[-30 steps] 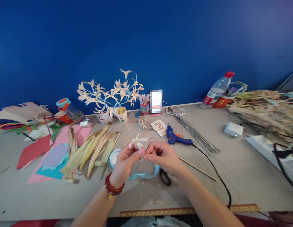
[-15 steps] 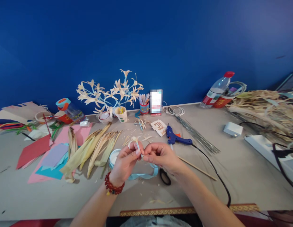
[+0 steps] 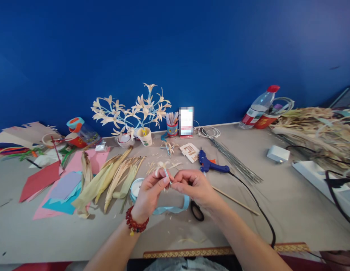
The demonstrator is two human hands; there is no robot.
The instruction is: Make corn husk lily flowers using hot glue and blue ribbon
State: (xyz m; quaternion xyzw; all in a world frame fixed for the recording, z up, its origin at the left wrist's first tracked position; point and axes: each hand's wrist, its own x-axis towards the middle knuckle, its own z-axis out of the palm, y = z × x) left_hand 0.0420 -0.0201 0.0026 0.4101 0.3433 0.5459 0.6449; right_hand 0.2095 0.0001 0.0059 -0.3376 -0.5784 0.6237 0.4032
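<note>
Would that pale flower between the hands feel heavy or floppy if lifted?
The pale flower is probably light: the left hand and right hand merely pinch it. Its thin petals may bend easily, while its straight-looking blue stem seems fairly stiff.

Your left hand [image 3: 151,191] pinches the pale-blue stem [image 3: 166,173] of a small cream flower [image 3: 161,165], and your right hand [image 3: 193,185] meets it at the stem's lower end, fingertips close together. Reading the clock from your hands, light-blue tape [image 3: 171,210] curls over the desk [image 3: 64,237] at 6 o'clock, and a black looped handle [image 3: 197,211] lies towards 5. At 9 are dried husks [image 3: 97,181], then coloured paper [image 3: 66,185]. Your blue glue gun [image 3: 211,165] lies at 2, just short of some thin wires [image 3: 237,160]. At 11, a cup [image 3: 144,136] stands under branching cream blossoms [image 3: 146,106].
</note>
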